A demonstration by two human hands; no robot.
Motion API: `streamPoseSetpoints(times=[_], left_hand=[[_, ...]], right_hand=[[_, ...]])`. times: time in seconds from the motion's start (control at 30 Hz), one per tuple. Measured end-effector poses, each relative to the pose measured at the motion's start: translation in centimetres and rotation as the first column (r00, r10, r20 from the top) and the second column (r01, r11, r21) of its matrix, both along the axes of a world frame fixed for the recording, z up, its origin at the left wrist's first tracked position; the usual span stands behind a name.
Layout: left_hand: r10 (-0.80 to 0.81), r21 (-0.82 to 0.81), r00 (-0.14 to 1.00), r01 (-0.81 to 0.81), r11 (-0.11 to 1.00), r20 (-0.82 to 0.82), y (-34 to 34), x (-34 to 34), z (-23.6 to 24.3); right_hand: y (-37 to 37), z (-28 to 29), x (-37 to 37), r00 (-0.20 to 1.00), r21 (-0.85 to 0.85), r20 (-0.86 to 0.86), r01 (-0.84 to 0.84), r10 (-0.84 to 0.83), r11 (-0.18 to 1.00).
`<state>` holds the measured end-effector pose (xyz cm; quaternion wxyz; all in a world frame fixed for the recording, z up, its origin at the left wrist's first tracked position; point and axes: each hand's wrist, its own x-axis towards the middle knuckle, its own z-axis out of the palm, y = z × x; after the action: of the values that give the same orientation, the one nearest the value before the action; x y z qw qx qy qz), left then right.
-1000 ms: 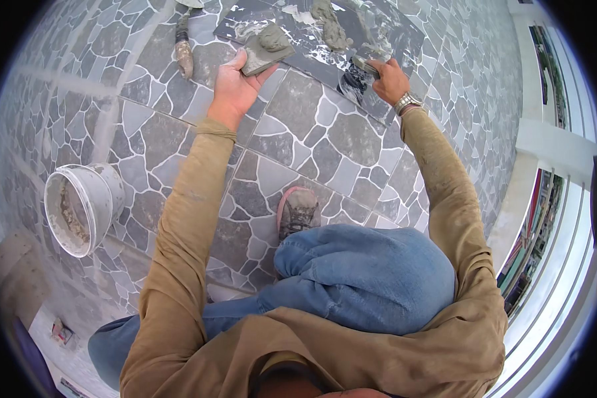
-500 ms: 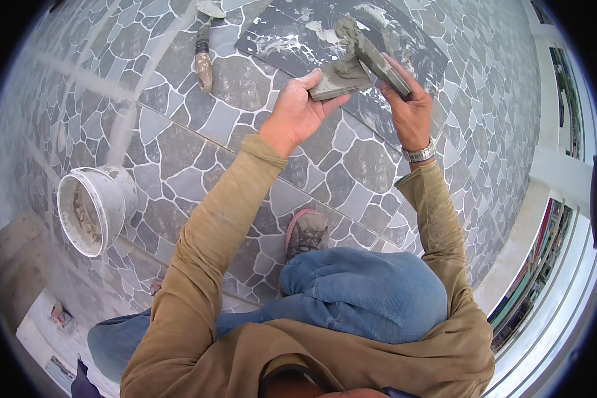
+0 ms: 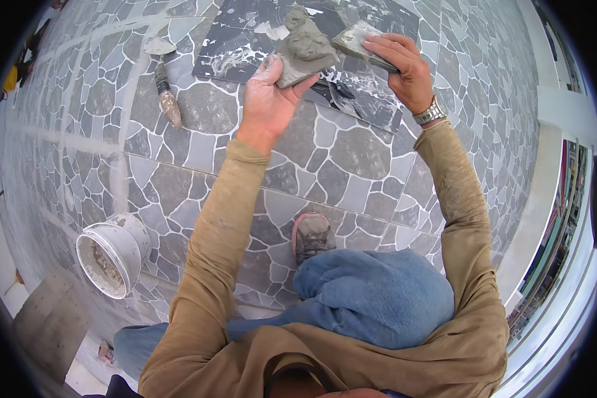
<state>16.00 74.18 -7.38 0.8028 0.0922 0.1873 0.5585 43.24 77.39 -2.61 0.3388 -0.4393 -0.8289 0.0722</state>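
Note:
My left hand [image 3: 262, 106] grips the near end of a small flat grey slab [image 3: 290, 74] from below, thumb at its edge. Wet grey mortar [image 3: 306, 45] is heaped on top of that slab. Fingers lying over its upper face, my right hand [image 3: 408, 71] holds a second flat grey slab [image 3: 357, 38], tilted beside the mortar; whether the two touch I cannot tell. Below both slabs lies a large dark panel [image 3: 229, 45] smeared with white and grey residue. A black object of unclear kind [image 3: 341, 96] shows on its near part.
On the stone-patterned floor [image 3: 209, 109] a mortar-caked trowel [image 3: 168, 106] lies to the left of the panel. A white bucket [image 3: 129, 242] with grey residue inside stands tipped-looking at the left. My shoe [image 3: 313, 233] is on the floor near the middle.
My hands have moved apart. The right slab, earlier steeply tilted against the mortar, now lies flatter and farther to the side. The whole view has shifted slightly.

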Motion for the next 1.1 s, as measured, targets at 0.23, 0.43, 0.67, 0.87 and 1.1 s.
streamPoseSetpoints(times=[0.23,0.43,0.67,0.87,1.1], left_hand=[[-0.016,0.039,0.984,0.024,0.999,-0.180,0.7,-1.4,1.2],[-0.078,-0.024,0.996,0.080,0.997,0.051,-0.5,-1.1,0.8],[-0.183,0.012,0.881,0.198,0.980,0.435,-1.1,-1.2,0.1],[-0.060,-0.024,0.951,0.070,0.997,0.305,-0.6,-3.4,2.5],[0.085,0.124,0.953,-0.051,0.991,-0.292,-0.1,-5.0,3.6]], right_hand=[[0.3,2.3,-0.6,0.440,-0.526,-0.822,-0.348,-0.360,0.776],[0.4,2.3,-2.2,0.075,-0.436,-0.875,-0.553,-0.479,0.710],[-1.5,0.5,-6.5,-0.014,-0.289,-0.910,-0.698,-0.415,0.656],[-1.8,-2.8,-3.4,0.241,-0.466,-0.883,-0.558,-0.403,0.687],[-1.1,1.5,-1.8,0.136,-0.555,-0.796,-0.554,-0.590,0.621]])
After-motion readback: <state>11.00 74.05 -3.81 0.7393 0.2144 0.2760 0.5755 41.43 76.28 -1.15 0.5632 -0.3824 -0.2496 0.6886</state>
